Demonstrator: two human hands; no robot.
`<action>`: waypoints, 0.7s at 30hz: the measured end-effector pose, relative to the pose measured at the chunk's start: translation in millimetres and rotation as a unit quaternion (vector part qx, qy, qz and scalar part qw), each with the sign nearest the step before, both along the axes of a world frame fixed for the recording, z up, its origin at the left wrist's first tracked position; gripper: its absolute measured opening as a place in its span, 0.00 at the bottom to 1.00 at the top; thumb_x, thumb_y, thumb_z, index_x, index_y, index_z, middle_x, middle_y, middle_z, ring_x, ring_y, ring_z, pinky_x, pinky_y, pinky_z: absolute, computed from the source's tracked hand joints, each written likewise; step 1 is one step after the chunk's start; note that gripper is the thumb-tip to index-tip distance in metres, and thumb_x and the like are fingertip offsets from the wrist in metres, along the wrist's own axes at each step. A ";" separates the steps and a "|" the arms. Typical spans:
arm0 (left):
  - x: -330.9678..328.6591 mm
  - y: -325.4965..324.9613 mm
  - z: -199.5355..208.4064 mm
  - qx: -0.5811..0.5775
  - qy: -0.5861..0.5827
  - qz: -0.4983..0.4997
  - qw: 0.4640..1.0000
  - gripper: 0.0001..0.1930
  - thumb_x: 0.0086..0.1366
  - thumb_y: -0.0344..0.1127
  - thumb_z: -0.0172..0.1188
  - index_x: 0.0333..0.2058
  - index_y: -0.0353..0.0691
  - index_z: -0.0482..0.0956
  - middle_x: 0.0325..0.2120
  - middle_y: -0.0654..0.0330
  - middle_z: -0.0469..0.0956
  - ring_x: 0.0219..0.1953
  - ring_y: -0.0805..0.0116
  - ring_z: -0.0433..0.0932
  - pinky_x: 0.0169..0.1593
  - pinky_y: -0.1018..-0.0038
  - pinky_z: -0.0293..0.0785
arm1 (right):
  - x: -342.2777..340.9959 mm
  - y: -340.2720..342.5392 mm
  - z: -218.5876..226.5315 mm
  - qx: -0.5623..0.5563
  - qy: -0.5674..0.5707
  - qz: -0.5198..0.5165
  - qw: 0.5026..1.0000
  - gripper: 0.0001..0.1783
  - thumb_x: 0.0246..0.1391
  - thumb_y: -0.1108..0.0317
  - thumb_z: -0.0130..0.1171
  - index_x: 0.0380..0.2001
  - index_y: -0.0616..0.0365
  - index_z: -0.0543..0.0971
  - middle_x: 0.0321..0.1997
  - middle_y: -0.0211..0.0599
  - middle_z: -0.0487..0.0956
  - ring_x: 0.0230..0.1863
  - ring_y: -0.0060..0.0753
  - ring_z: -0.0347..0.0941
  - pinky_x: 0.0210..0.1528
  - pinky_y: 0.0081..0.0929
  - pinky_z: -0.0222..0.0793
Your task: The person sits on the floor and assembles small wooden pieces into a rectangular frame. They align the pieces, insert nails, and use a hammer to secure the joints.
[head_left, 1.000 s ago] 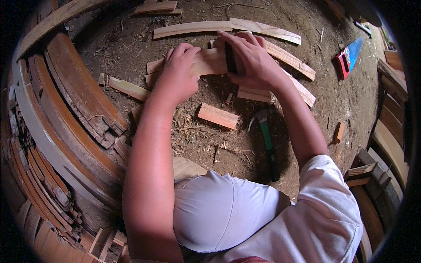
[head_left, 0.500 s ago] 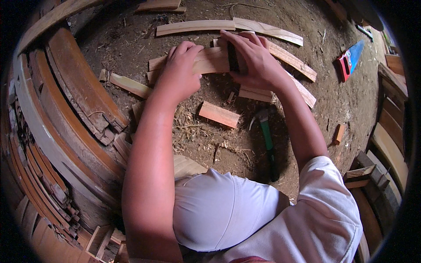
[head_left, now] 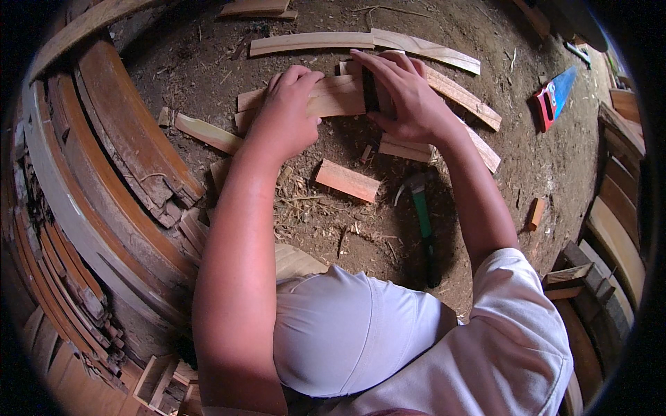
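Observation:
My left hand [head_left: 284,114] is closed over the left part of a short pale wooden board [head_left: 338,97], pressing it among other pieces near the ground. At the board's right end, my right hand [head_left: 411,93] wraps round a dark rectangular piece [head_left: 370,90], whose kind I cannot make out. The piece stands against the board end, and the fingers hide its far side. A loose reddish wood block [head_left: 347,181] lies nearer to me. To its right, a claw hammer [head_left: 420,208] with a green and black handle rests on the dirt.
Long wooden strips [head_left: 312,43] lie beyond my hands. A handsaw [head_left: 557,97] with a red handle and blue blade is at the far right, with a small wood offcut [head_left: 535,213] nearer. Stacked boards [head_left: 125,125] line the left side; more timber [head_left: 617,232] stands at right.

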State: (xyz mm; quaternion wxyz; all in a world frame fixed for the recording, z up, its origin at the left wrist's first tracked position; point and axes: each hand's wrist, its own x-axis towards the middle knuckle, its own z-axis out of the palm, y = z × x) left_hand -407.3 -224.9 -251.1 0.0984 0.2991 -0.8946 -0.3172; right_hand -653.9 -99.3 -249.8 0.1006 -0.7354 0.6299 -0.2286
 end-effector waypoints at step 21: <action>-0.2 -0.4 -0.8 0.003 0.009 -0.001 1.000 0.35 0.56 0.22 0.75 0.64 0.36 0.77 0.61 0.49 0.76 0.65 0.42 0.75 0.72 0.56 0.71 | 0.8 2.2 -1.2 0.015 -0.009 -0.009 1.000 0.60 0.43 0.62 0.78 0.81 0.48 0.64 0.72 0.48 0.78 0.76 0.58 0.66 0.79 0.58 0.57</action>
